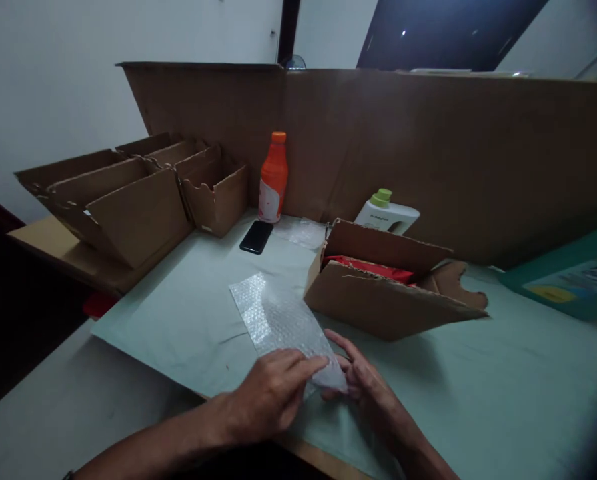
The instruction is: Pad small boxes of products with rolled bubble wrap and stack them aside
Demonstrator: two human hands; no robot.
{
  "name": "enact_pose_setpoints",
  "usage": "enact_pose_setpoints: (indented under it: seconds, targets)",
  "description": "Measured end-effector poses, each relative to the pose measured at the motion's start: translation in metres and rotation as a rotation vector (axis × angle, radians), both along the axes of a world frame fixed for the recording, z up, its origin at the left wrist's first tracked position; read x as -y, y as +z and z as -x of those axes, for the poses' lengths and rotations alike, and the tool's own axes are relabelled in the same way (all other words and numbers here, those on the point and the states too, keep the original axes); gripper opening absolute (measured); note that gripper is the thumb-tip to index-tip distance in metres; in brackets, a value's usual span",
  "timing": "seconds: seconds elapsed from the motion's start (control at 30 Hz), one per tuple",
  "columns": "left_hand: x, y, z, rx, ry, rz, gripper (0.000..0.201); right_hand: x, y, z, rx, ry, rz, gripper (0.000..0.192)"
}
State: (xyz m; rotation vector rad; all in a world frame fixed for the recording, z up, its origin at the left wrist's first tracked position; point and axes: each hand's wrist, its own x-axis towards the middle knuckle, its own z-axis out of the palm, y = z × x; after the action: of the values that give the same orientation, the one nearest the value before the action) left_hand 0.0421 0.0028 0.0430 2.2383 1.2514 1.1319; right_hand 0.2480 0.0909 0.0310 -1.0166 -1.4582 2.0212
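Observation:
A clear sheet of bubble wrap (285, 318) lies slantwise over the near part of the table, its near end raised between my hands. My left hand (278, 387) is closed on the wrap's near edge, with the thumb lying across its top. At the near right corner, my right hand (361, 377) has its fingers around and partly beneath the wrap, the index finger stretched out. Some of those fingertips are hidden by the sheet. Just beyond the right hand stands an open cardboard box (393, 303) with a red packet (371, 268) inside.
Several open cardboard boxes (138, 213) stand at the left. An orange bottle (274, 180), a black phone (257, 237) and a clear plastic piece (301, 232) are toward the back. A white bottle with a green cap (385, 213) leans behind the box. A teal container (568, 280) is at right.

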Motion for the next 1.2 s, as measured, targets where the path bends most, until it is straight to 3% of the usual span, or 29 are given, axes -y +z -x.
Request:
enact_pose_setpoints:
  seconds: [0.07,0.17,0.3,0.4,0.5,0.6,0.73,0.9,1.03,1.2]
  targets:
    - [0.007,-0.013,-0.011,0.020,-0.059,0.085,0.052,0.003,-0.005,-0.002,0.019,0.009,0.022,0.086]
    - [0.013,-0.021,0.001,0.129,-0.049,0.137,0.056,0.004,-0.013,-0.003,0.160,-0.043,-0.099,0.069]
    - [-0.015,-0.019,0.052,0.033,0.354,0.127,0.033,-0.002,-0.020,-0.005,0.300,0.000,-0.359,0.049]
    - [-0.058,-0.022,0.078,-0.143,0.516,0.177,0.051,-0.005,-0.020,-0.007,0.370,0.091,-0.498,0.037]
    - [-0.095,-0.031,0.077,-0.197,0.469,0.213,0.059,-0.006,-0.019,-0.009,0.395,0.115,-0.586,0.033]
    - [-0.110,-0.040,0.063,-0.223,0.389,0.217,0.050,-0.008,-0.018,-0.011,0.379,0.122,-0.669,0.032]
    - [-0.099,-0.040,0.061,-0.185,0.373,0.233,0.047,-0.011,-0.015,-0.013,0.347,0.128,-0.720,0.033]
    - [-0.076,-0.035,0.078,-0.116,0.465,0.280,0.050,-0.013,-0.010,-0.010,0.253,0.202,-0.713,0.034]
    - [-0.079,-0.038,0.073,-0.128,0.467,0.334,0.052,-0.017,-0.015,-0.009,0.247,0.209,-0.705,0.034]
    - [-0.069,-0.015,0.061,-0.092,0.455,0.290,0.048,-0.016,-0.011,-0.018,0.273,0.152,-0.757,0.032]
